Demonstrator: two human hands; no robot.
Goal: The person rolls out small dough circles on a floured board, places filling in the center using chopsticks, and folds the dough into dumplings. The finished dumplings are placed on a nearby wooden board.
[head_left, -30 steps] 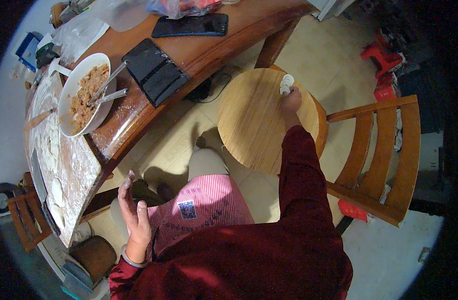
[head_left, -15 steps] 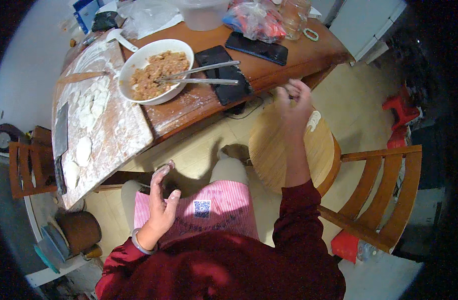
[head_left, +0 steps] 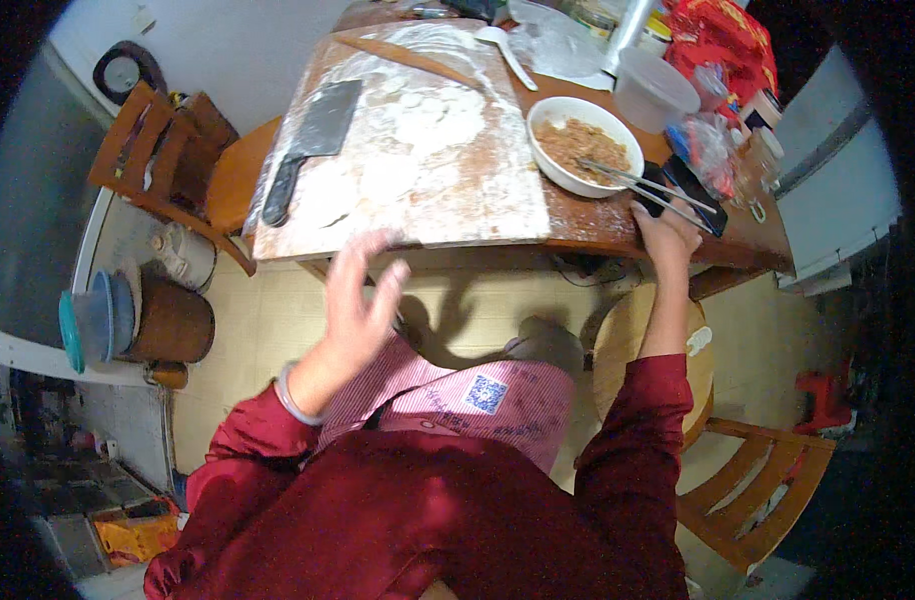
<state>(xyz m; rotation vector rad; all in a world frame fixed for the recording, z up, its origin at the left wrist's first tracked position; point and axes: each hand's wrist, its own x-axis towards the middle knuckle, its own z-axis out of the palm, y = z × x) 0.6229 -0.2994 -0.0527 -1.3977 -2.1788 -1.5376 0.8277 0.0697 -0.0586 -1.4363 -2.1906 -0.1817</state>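
Note:
My left hand (head_left: 356,305) hovers at the near edge of a floured wooden board (head_left: 518,215), fingers and thumb apart, nothing in it. On the board lie a cleaver (head_left: 330,122), a wooden rolling pin (head_left: 413,62), and pale dough pieces (head_left: 428,108) dusted with flour. My right hand (head_left: 668,232) is at the table edge beside the outer ends of two metal chopsticks (head_left: 668,190). Whether its fingers grip them cannot be made out. The chopsticks' other ends rest in a white bowl (head_left: 540,165) of minced filling (head_left: 581,142).
A round wooden surface (head_left: 618,350) at right bears small white dough pieces (head_left: 699,341). Wooden chairs stand at left (head_left: 143,150) and lower right (head_left: 748,500). Behind the bowl are a white spoon (head_left: 508,55), a clear plastic tub (head_left: 658,90) and a dark phone (head_left: 693,190).
My right hand has gone from above the round wooden surface to the chopsticks' ends. My left hand, still open, has come to the board's near edge. The view has swung left.

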